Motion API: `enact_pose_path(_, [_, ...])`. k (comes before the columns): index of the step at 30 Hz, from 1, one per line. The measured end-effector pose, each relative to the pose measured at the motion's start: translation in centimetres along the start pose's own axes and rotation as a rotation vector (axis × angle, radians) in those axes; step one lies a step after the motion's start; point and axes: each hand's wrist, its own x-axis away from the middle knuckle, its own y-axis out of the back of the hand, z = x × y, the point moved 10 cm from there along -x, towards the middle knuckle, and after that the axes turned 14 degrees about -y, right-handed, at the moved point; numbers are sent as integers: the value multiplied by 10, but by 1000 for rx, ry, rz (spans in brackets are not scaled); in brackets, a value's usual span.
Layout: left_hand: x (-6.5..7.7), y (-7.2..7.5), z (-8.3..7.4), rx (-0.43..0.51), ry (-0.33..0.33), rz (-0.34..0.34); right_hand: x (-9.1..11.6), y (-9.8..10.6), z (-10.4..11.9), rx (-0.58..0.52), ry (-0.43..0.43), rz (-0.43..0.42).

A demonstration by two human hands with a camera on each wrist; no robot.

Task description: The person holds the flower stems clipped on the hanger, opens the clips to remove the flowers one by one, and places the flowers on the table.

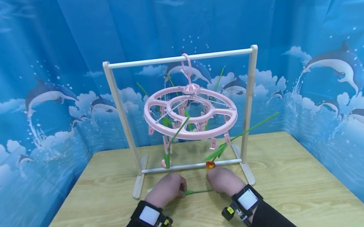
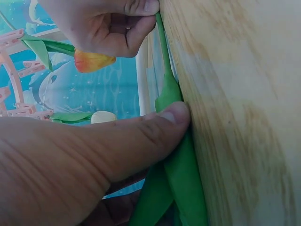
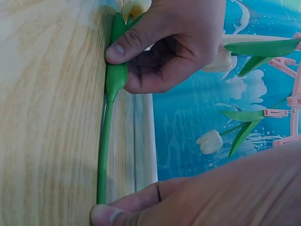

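An artificial tulip with a green stem [image 1: 198,191] lies along the tabletop between both hands. My left hand [image 1: 169,188] pinches it at the green leaves [image 2: 186,174], the thumb pressed on top. Toward the other end of the stem, my right hand [image 1: 225,179] pinches the thin part between thumb and fingers. The pale flower head [image 3: 135,8] shows beyond the left hand in the right wrist view. Just above the right hand hangs a red and yellow tulip [image 1: 210,165]. A pale pink tulip [image 1: 166,164] hangs above the left hand.
A pink round clip hanger [image 1: 192,136] hangs by its hook from a white rack [image 1: 121,114], in front of the hands. Several tulips are held in its clips, stems sticking out, among them a white tulip [image 3: 209,142]. Blue dolphin curtains surround the wooden table [image 1: 285,200].
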Motion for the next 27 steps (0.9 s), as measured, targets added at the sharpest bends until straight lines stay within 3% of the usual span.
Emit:
enact_pose_path(10, [2, -2, 0, 18, 20, 3, 4, -1, 3, 61, 24, -3])
enact_pose_path(27, [5, 1, -2, 13, 55, -3, 16, 3, 13, -28, 125, 14])
